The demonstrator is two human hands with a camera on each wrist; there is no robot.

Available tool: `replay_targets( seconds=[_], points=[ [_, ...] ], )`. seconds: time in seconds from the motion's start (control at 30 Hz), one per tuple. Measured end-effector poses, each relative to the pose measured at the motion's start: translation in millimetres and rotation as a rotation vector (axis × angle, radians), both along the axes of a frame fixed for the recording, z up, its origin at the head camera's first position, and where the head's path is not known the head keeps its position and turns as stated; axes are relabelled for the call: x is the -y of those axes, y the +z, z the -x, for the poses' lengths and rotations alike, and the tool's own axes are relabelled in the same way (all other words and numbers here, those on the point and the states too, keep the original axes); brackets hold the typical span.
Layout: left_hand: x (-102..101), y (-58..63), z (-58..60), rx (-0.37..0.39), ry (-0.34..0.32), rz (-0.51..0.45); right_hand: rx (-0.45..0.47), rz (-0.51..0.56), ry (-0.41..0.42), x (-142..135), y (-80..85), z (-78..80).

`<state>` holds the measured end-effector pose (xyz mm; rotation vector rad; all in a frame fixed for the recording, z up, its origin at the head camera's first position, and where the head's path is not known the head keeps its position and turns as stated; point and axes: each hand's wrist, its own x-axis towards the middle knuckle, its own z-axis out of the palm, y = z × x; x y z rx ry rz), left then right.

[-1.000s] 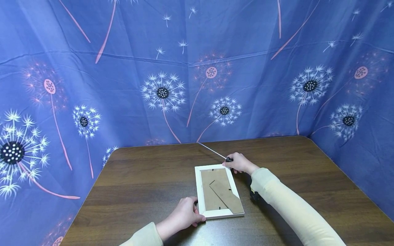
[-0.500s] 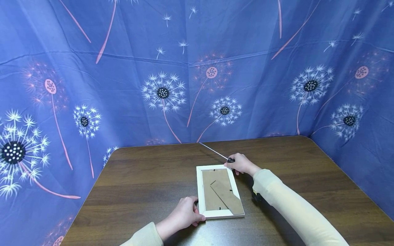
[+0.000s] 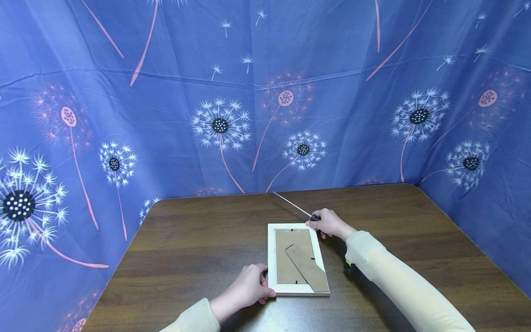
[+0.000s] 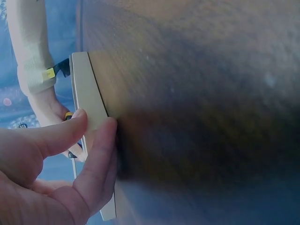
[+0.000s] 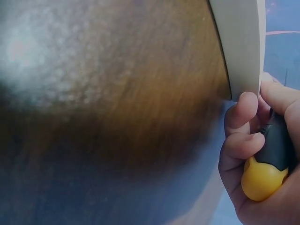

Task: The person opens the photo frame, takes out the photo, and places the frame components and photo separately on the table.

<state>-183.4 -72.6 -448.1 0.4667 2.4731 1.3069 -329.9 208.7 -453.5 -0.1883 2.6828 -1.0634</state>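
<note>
Slightly rightward since a second ago, the picture frame's [image 3: 298,260] far end has shifted with my right hand [image 3: 330,224], fingers curled round a screwdriver [image 5: 274,147] and pinching that corner; my left hand [image 3: 248,287] pinches the near-left corner, the frame between both hands.

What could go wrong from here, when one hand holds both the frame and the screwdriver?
The right hand pinches a corner of the picture frame while holding the screwdriver, so either might slip.
The shaft points toward the blue curtain; turning that hand could perhaps swing it into the cloth.
The left hand pinches the diagonally opposite corner, so an uneven lift might twist the frame.
</note>
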Motion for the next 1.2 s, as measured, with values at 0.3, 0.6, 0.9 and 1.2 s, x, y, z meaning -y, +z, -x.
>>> replay_targets(
  seconds=[0.3, 0.6, 0.9, 1.2],
  points=[
    [2.9, 1.0, 4.1, 0.012, -0.002, -0.017, 0.008, 0.016, -0.009, -4.7, -0.9, -4.7],
    [5.5, 0.9, 8.2, 0.011, 0.006, -0.005, 0.006, 0.008, -0.022, -11.2, -4.2, -9.1],
    [8.5, 0.6, 14.7, 0.052, 0.007, -0.032, 0.008, 0.029, -0.028, -16.2, -5.5, -14.5],
    [12.4, -1.4, 17.9, 0.121, 0.024, -0.128, -0.026, 0.026, -0.017, -20.9, -7.6, -23.5]
  ],
)
